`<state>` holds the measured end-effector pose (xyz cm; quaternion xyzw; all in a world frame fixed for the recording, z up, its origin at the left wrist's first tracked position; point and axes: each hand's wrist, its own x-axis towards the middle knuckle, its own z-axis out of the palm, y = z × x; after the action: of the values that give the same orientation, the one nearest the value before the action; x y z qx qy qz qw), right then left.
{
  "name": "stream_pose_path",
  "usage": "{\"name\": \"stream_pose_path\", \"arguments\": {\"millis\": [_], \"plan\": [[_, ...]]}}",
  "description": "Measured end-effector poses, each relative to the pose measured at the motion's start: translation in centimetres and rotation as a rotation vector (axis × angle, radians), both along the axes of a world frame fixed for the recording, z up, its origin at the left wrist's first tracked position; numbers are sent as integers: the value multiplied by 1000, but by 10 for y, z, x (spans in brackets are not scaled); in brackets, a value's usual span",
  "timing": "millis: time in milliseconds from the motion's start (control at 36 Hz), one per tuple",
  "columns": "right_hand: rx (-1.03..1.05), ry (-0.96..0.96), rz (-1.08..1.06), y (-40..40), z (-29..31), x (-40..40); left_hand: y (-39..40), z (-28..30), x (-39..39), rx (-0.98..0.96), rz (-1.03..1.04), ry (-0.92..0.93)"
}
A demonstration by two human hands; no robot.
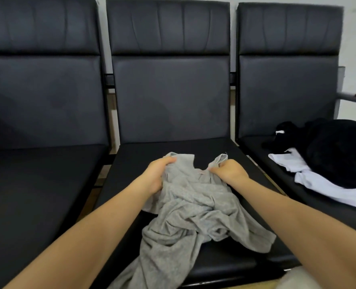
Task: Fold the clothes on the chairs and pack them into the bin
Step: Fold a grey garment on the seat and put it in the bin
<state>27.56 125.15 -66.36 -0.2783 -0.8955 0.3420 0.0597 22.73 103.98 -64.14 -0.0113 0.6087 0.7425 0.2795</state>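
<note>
- Both hands, left hand (157, 174) and right hand (229, 173), grip the shoulders of the grey shirt (193, 215), crumpled on the middle chair (171, 101).
- Better pull toward 9 and 3 o'clock, to flatten it before folding.

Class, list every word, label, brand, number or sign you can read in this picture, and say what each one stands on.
No text here can be read.
Neck tag inside the grey garment: a small pinkish strip, too small and blurred to read.
White patch on the black garment: blurred, no letters can be made out.
White garment and the chairs: no print shows.
</note>
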Motion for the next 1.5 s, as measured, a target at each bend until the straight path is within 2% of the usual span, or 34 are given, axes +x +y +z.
{"name": "stream_pose_path", "arguments": {"millis": [56,83,167,250,333,389,444,500,556,611,750,861,944,1028,1083,1222,1333,1444,1500], "plan": [[2,34,29,-5,-2,-5,-9,1,2,103,70,-65],[-76,102,48,-7,-2,-6,-14,3,3,152,108,-91],[-537,368,27,-15,14,-8,-27,14,4,267,177,-120],[-911,563,-85,-15,38,-6,-40,31,3,399,217,-107],[-1254,606,-92,-15,54,0,-53,45,0,484,278,-42],[-1322,553,1,-17,61,9,-61,53,0,503,301,26],[-1307,510,72,-17,65,13,-67,63,5,520,261,66],[-1233,536,32,-17,71,17,-74,69,9,514,203,68],[-1167,613,-38,-14,77,22,-81,74,11,469,240,44],[-1200,669,-22,-13,87,30,-87,79,14,418,289,43],[-1197,677,-18,-10,122,42,-87,112,33,389,371,151],[-1118,817,33,-15,187,56,-89,177,45,472,447,327],[-999,953,115,-22,247,68,-88,232,49,531,493,567],[-844,1104,191,-30,307,84,-84,288,62,398,577,879],[-781,1183,209,-35,335,93,-82,313,71,303,641,1025],[-778,1316,300,-50,404,125,-83,379,103,331,716,1268],[-881,1357,319,-55,445,138,-86,419,122,426,772,1333],[-934,1390,308,-52,465,133,-91,441,118,451,780,1244],[-879,1376,262,-46,464,125,-95,441,106,410,781,1167]]}}
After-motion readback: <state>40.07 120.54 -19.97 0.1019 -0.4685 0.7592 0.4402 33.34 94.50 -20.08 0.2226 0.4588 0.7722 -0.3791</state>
